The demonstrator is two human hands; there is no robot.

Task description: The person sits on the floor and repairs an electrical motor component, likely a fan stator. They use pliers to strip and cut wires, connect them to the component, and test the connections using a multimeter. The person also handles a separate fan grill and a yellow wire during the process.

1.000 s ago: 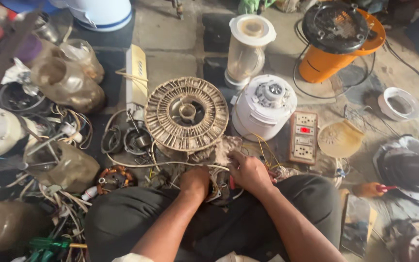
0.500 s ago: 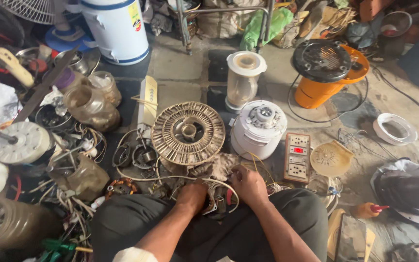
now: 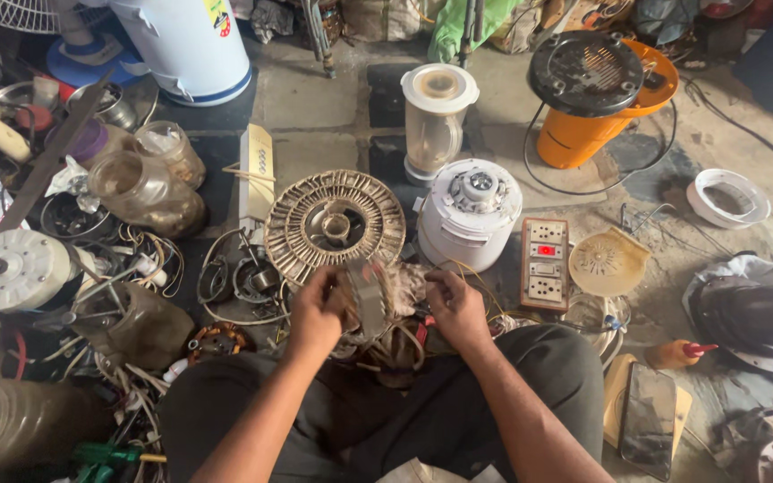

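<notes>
Cluttered stone floor [image 3: 333, 107] spreads out all around the seated person, heaped with appliance parts and loose wire. Biggest at the far edge stands a white drum [image 3: 191, 40] with a blue base, and toward the far right corner an orange appliance [image 3: 597, 85] under a black lid. Nearer sit a white mixer base [image 3: 469, 213] with a blender jar [image 3: 438, 116] behind it, and a round slotted fan rotor [image 3: 335, 224] just in front of the knees, with a switch board [image 3: 546, 262] to its right.

Since a second ago the view has tipped upward and both hands have come up off the lap. Left hand [image 3: 315, 313] is now clenched round a small grey motor core [image 3: 369, 300], lifted clear between the two hands, just this side of the rotor. Right hand [image 3: 458, 309] pinches thin copper wire [image 3: 409, 291] trailing from that core; its fingers are closed on the strands. Lifting it suggests the winding is being pulled free
</notes>
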